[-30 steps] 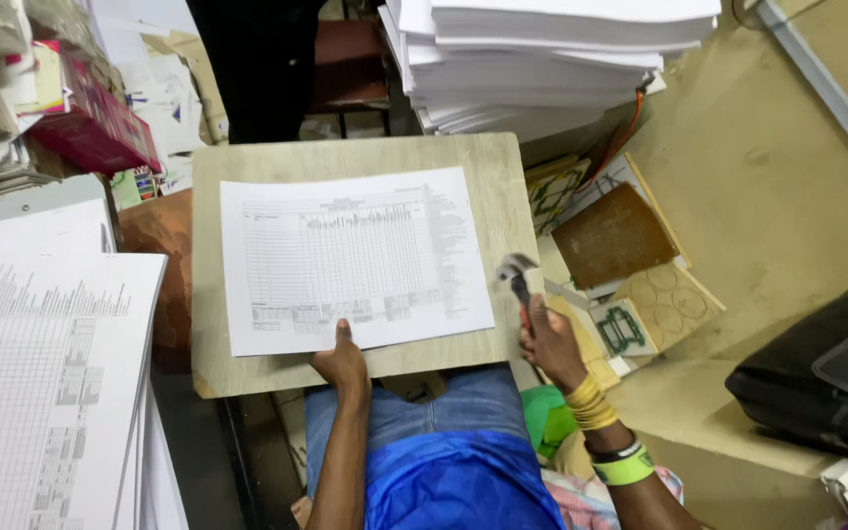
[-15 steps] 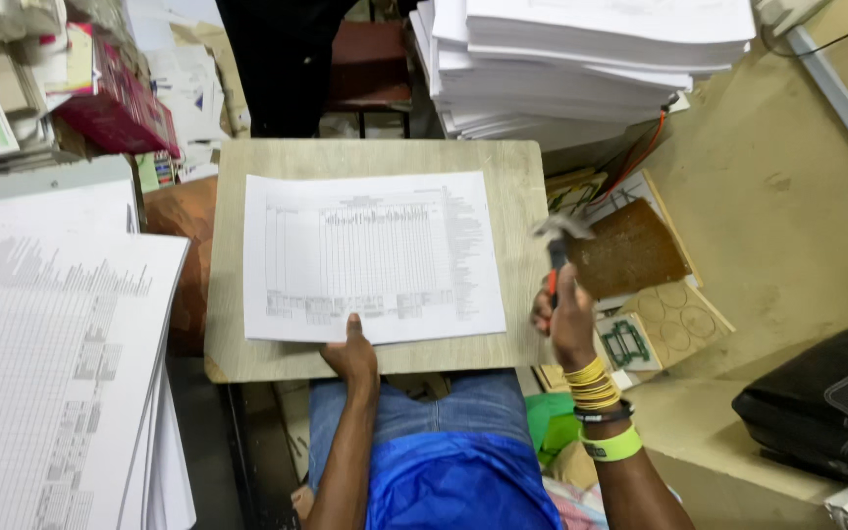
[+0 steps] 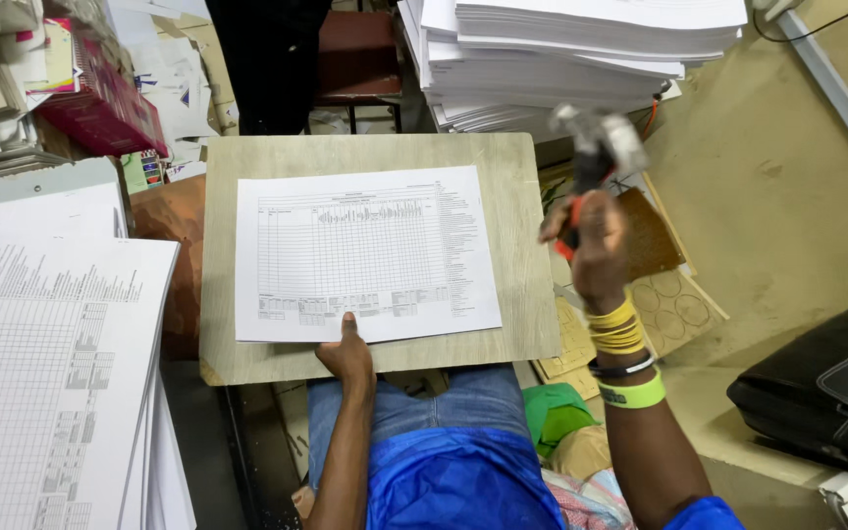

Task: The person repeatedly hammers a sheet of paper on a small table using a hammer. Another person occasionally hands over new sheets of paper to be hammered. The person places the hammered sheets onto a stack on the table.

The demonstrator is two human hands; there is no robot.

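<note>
Left hand [image 3: 348, 355] pressed flat, pinning printed sheet [image 3: 365, 253] to wooden board [image 3: 517, 324]; right hand [image 3: 591, 245] raised, fingers clenched around stapler [image 3: 596, 147].

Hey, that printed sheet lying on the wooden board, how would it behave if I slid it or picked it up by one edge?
The printed sheet looks like thin paper, so it would probably droop if lifted by one edge. It lies flat on the smooth wooden board, so a push would likely slide it easily. The left hand presses its near edge, which probably holds it in place.
</note>
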